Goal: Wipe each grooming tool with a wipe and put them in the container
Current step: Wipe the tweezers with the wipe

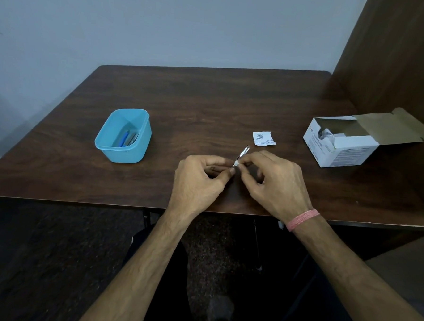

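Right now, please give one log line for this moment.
step: wiping | left hand: holds metal tool | right hand: pinches wipe | container: holds tools

We count two hands, the left hand [200, 177] and the right hand [273, 180], one metal tool [243, 153], one small white wipe [235, 164], one blue container [123, 136], one torn wrapper [263, 138], one open box [347, 143], and one table [209, 99]; the tools inside the container are too dim to count.

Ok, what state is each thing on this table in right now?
Blue tub: lidless, a few tools inside.
Metal tool: off the table, pinched by both hands.
Wipe: against the tool.
Left hand: pinching.
Right hand: pinching.
Wrapper: torn open.
Cardboard box: flap open.
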The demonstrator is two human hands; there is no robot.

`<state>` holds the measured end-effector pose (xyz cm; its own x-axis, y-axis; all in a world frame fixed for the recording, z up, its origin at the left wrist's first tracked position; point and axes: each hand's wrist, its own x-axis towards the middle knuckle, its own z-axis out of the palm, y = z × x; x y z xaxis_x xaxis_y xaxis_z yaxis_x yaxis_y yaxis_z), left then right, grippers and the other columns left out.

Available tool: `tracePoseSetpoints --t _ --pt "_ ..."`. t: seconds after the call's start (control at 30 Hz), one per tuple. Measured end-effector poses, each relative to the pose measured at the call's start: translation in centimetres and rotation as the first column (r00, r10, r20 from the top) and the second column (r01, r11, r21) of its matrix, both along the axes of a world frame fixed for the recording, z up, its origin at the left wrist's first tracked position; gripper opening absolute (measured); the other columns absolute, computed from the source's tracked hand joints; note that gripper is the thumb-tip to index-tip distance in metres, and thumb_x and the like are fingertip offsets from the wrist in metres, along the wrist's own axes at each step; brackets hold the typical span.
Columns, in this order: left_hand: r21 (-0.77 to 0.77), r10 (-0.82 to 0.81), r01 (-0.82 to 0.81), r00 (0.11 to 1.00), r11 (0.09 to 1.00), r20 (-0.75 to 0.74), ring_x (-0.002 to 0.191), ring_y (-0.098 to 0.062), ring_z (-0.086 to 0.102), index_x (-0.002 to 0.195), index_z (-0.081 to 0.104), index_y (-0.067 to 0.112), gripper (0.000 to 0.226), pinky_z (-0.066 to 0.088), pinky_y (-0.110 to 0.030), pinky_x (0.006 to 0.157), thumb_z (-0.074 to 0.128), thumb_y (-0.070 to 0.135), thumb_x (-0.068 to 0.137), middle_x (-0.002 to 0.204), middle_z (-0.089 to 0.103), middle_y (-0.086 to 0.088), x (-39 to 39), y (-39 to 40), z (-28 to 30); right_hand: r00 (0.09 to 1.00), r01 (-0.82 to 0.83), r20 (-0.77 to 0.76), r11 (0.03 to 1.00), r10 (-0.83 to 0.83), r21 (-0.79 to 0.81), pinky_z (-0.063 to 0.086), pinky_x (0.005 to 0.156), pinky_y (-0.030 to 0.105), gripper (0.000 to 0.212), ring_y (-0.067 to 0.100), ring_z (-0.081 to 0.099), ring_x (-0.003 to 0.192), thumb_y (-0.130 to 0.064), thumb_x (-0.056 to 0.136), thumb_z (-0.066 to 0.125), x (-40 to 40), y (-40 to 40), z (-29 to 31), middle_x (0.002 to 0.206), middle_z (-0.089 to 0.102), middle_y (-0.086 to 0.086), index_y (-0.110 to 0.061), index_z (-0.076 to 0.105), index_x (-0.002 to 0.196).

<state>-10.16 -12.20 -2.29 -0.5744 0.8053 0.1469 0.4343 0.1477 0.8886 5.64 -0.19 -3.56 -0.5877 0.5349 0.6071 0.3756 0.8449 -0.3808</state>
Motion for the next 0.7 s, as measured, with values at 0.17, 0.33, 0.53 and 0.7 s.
tracePoseSetpoints --t 0.17,0.33,0.53,0.7 --pt "-0.024 -0.041 0.041 0.999 0.999 -0.028 0.093 0.004 0.081 0.105 0.089 0.037 0.011 0.067 -0.041 0.097 0.087 0.031 0.096 0.092 0.084 0.024 -0.2 0.1 -0.3 0.999 0.024 -0.025 1.000 -0.024 0.008 0.054 0.059 0.032 0.006 0.010 0.063 0.071 -0.029 0.096 0.082 0.0 0.2 -0.1 0.086 0.071 -0.011 -0.026 0.079 0.100" --pt "-0.052 -0.070 0.068 0.997 0.996 -0.033 0.098 0.004 0.080 0.106 0.088 0.039 0.011 0.065 -0.044 0.101 0.087 0.035 0.096 0.095 0.084 0.026 -0.5 0.1 -0.5 0.993 0.099 -0.059 0.993 -0.103 -0.065 0.048 0.063 0.027 0.006 0.001 0.053 0.071 -0.026 0.094 0.083 -0.1 0.8 -0.4 0.092 0.076 -0.014 -0.029 0.079 0.098" --pt "-0.069 -0.083 0.080 0.995 0.994 -0.047 0.100 0.005 0.079 0.109 0.087 0.041 0.013 0.062 -0.047 0.104 0.086 0.037 0.097 0.096 0.083 0.028 -0.7 0.3 -0.7 0.985 0.136 -0.087 0.977 -0.151 -0.164 0.056 0.068 0.035 0.003 0.002 0.051 0.059 -0.030 0.095 0.081 -0.1 1.5 -0.3 0.093 0.077 -0.016 -0.031 0.079 0.096" --pt "-0.048 -0.091 0.089 0.995 0.995 -0.035 0.103 0.005 0.079 0.114 0.085 0.041 0.016 0.061 -0.048 0.107 0.085 0.035 0.099 0.098 0.083 0.028 -0.5 0.1 -0.5 0.998 0.055 -0.004 0.991 -0.056 -0.121 0.054 0.065 0.032 0.006 -0.003 0.048 0.058 -0.030 0.094 0.081 0.0 0.9 -0.2 0.093 0.075 -0.017 -0.031 0.079 0.099"
